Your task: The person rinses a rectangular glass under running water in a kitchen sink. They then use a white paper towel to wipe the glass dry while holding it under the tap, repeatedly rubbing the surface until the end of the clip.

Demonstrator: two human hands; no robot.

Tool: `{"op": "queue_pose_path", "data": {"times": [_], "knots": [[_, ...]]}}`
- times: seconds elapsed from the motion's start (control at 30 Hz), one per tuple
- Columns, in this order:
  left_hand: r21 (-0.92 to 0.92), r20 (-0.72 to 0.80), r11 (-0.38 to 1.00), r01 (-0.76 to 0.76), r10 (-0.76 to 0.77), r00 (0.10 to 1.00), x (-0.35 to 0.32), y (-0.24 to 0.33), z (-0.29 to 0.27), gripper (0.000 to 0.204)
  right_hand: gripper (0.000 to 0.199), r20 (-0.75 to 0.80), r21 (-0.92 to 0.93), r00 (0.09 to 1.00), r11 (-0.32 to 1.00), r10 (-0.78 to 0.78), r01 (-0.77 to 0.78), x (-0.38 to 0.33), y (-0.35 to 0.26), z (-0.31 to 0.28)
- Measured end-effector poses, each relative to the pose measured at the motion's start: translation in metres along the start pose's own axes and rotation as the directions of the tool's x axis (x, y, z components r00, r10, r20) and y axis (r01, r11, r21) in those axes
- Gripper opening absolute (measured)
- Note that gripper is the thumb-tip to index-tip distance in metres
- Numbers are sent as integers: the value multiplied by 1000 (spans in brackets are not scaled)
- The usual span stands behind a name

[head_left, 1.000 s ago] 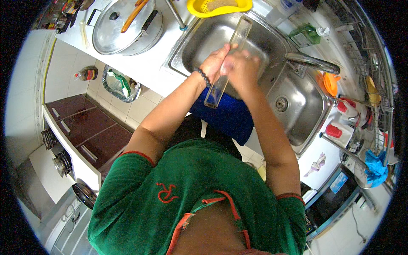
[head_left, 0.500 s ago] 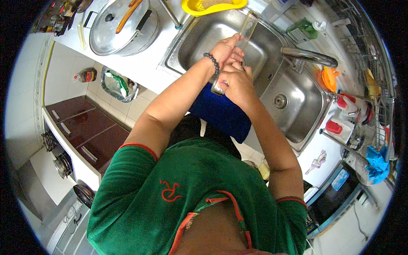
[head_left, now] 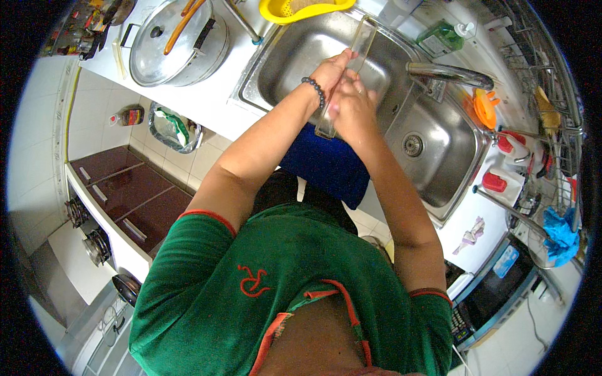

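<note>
Over the larger basin of the steel sink [head_left: 285, 66], I hold a long, narrow, clear box-like piece [head_left: 364, 37] with thin yellowish edges. One end points toward the far side of the basin, and the other juts over the near rim toward my body. My left hand [head_left: 333, 72], with a dark bead bracelet at the wrist, grips it along the side. My right hand [head_left: 354, 105] lies against its near half, its fingers smeared by motion. Whether the right fingers hold anything cannot be made out.
A chrome faucet [head_left: 450, 75] arches over the sink's right part, beside a green soap bottle [head_left: 442, 41]. A yellow colander [head_left: 304, 9] sits at the far edge. To the left stands a lidded steel pot [head_left: 179, 47]. A blue cloth [head_left: 329, 166] hangs in front.
My right hand has slid away from the near end of the clear piece, farther up along it, and its fingers are now blurred. The view has shifted slightly.
</note>
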State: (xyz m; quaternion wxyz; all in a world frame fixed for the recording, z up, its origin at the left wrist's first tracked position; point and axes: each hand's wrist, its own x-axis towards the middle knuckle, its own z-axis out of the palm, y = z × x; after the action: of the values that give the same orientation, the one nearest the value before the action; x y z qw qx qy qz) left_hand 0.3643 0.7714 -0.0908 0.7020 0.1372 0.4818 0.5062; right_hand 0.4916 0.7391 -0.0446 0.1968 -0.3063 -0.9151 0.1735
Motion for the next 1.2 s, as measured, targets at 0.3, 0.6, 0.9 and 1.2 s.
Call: {"op": "queue_pose_path", "data": {"times": [0.3, 0.6, 0.9, 1.2], "knots": [[-2, -61, 999, -37, 37, 997, 12, -12, -2, 49, 11, 1, -70, 997, 994, 80, -80, 0, 9, 5], [-79, -46, 995, -62, 58, 997, 11, -1, 5, 48, 17, -252, -46, 965, 995, 70, -84, 6, 17, 0], [-172, 104, 979, -107, 126, 987, -1, 13, 23, 47, 20, 424, 905, 726, -285, 542, -316, -44, 54, 20], [-188, 105, 957, -223, 245, 964, 1, 16, 25, 48, 35, 560, 715, 815, -583, 149, -386, -54, 41, 20]]}}
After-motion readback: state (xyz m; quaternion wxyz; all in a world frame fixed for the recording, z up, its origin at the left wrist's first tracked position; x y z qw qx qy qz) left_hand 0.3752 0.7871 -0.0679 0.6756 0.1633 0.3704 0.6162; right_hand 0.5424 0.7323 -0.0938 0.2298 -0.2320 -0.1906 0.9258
